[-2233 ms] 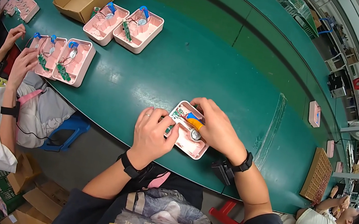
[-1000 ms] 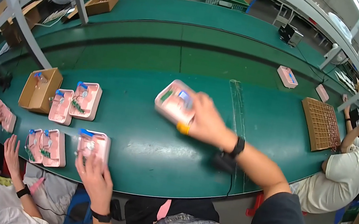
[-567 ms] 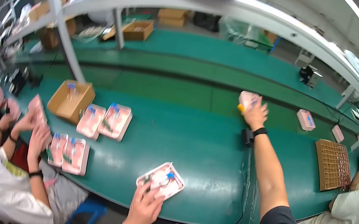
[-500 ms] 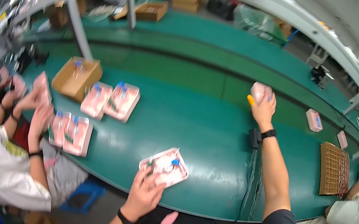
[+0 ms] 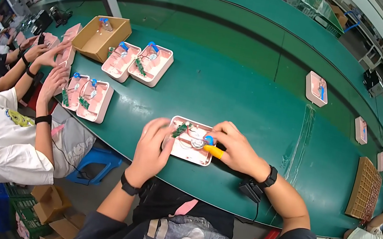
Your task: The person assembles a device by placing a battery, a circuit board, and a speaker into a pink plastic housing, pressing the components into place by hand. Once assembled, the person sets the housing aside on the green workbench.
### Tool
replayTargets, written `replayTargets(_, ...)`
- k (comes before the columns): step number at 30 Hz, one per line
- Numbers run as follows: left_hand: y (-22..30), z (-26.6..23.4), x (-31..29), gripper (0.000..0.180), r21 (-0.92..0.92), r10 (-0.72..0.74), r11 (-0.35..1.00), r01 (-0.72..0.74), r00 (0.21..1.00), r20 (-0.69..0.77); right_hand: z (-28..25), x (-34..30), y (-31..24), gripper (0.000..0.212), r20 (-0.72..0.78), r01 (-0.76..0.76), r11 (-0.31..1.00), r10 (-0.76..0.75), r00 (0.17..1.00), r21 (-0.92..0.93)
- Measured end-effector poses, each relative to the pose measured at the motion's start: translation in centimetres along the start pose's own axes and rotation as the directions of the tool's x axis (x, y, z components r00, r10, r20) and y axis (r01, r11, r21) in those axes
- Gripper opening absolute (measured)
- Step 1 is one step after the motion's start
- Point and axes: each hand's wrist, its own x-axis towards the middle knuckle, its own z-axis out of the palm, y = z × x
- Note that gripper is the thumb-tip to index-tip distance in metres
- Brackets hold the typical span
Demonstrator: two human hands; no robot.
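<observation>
On the green workbench, the pink plastic shell lies between both half-curled hands, probably for steadiness: left hand at nine o'clock, right hand narrowed beside the blue component at three (whether either grips, I cannot tell).

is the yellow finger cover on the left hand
No, the yellow finger cover is on the right hand, at the right end of the pink case.
</observation>
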Motion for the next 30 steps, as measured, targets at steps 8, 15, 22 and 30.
replayTargets(8,-1.2,1.5,3.4,0.018,-0.123,-0.147,0.978,0.169,0.974,0.171,-2.0,1.0,2.3,0.031,-0.076,-0.483,0.842,0.512,0.855,0.242)
replayTargets(15,-2.6,2.9,4.1,0.014,-0.363,-0.286,0.86,0.358,0.928,0.239,-2.3,0.6,1.3,0.034,-0.183,0.033,0.953,-0.092,0.979,-0.302)
replayTargets(22,-2.1,3.8,3.4,0.014,-0.504,-0.286,0.76,0.411,0.907,0.31,-0.9,1.0,0.9,0.036,-0.069,0.159,0.958,-0.18,0.981,-0.237)
replayTargets(30,-1.4,3.6,2.8,0.018,-0.518,-0.274,0.75,0.411,0.906,0.322,-1.1,0.9,0.3,0.025,-0.086,0.169,0.967,-0.188,0.978,-0.191)
